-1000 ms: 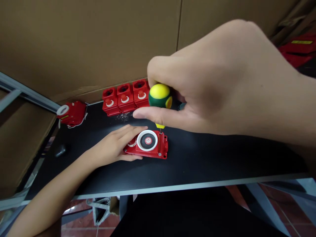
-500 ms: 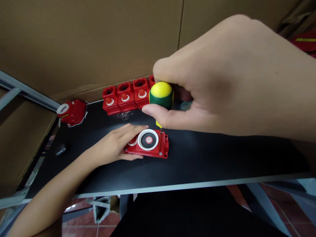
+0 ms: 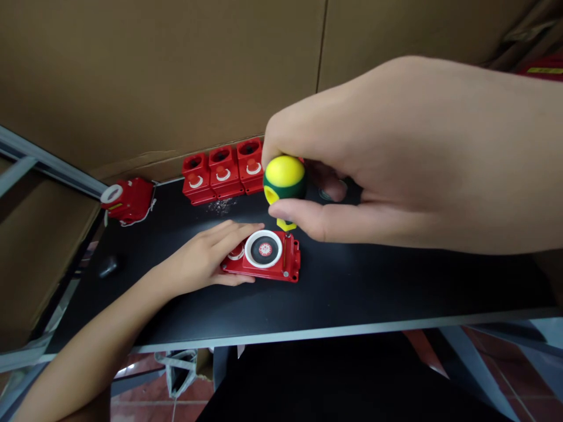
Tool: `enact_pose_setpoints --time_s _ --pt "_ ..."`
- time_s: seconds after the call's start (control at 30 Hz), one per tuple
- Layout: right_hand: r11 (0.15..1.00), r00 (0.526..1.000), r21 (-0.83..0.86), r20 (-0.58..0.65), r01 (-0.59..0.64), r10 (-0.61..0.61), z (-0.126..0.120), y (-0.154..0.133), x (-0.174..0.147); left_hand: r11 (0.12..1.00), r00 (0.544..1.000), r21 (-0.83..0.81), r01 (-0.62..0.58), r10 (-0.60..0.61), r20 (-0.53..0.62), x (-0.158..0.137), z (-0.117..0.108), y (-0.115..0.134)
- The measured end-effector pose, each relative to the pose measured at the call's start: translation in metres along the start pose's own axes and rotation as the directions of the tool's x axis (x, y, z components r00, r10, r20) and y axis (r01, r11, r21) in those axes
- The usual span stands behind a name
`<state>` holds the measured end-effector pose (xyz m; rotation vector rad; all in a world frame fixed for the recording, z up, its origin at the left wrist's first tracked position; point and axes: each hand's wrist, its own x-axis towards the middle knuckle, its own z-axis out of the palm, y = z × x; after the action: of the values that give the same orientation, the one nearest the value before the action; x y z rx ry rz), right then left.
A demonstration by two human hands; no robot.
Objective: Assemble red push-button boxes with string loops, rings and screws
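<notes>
A red housing with a white ring and a black round centre (image 3: pixel 287 265) lies on the black table. My left hand (image 3: pixel 206 256) is closed around its left end, thumb along the near side and fingers over the far side. Above it, my right hand (image 3: pixel 334 181) pinches the handle of a yellow and green screwdriver (image 3: pixel 285 172) between thumb and fingers. The screwdriver stands nearly upright, its tip at the screw in the housing's far right corner. Another screw shows at the near right corner.
Several similar red housings (image 3: pixel 223 171) stand in a row at the back against a cardboard wall (image 3: pixel 176 70). Small debris (image 3: pixel 221 206) lies before them. Another red unit (image 3: pixel 129 200) with a white ring and a small black object (image 3: pixel 108 266) are at the left of the table (image 3: pixel 360 299).
My right hand has turned and shifted slightly, rotating the screwdriver handle and bringing it a little lower. My left hand and the red housing have stayed in place.
</notes>
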<state>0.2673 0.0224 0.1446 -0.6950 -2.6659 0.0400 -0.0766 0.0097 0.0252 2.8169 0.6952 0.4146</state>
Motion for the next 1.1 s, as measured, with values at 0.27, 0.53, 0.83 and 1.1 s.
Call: enact_pose_setpoints --time_s 0.27,0.53,0.83,1.1 --pt "0.992 0.999 0.125 0.023 0.032 -0.036 -0.002 -0.003 0.002 1.000 1.000 -0.013 -0.011 0.011 -0.024 0.000 0.001 -0.001" --pt "0.989 0.995 -0.139 -0.080 0.042 -0.054 0.007 0.001 0.005 1.000 0.999 -0.005 0.024 -0.024 0.025 -0.002 -0.001 0.001" --pt "0.999 0.997 0.043 -0.069 0.031 -0.028 0.022 -0.002 0.017 1.000 1.000 0.003 -0.004 0.004 -0.003 0.000 0.000 0.001" --pt "0.987 0.996 0.134 0.015 0.090 -0.093 0.020 0.001 0.019 1.000 0.999 0.000 -0.024 0.024 -0.027 0.002 0.000 0.002"
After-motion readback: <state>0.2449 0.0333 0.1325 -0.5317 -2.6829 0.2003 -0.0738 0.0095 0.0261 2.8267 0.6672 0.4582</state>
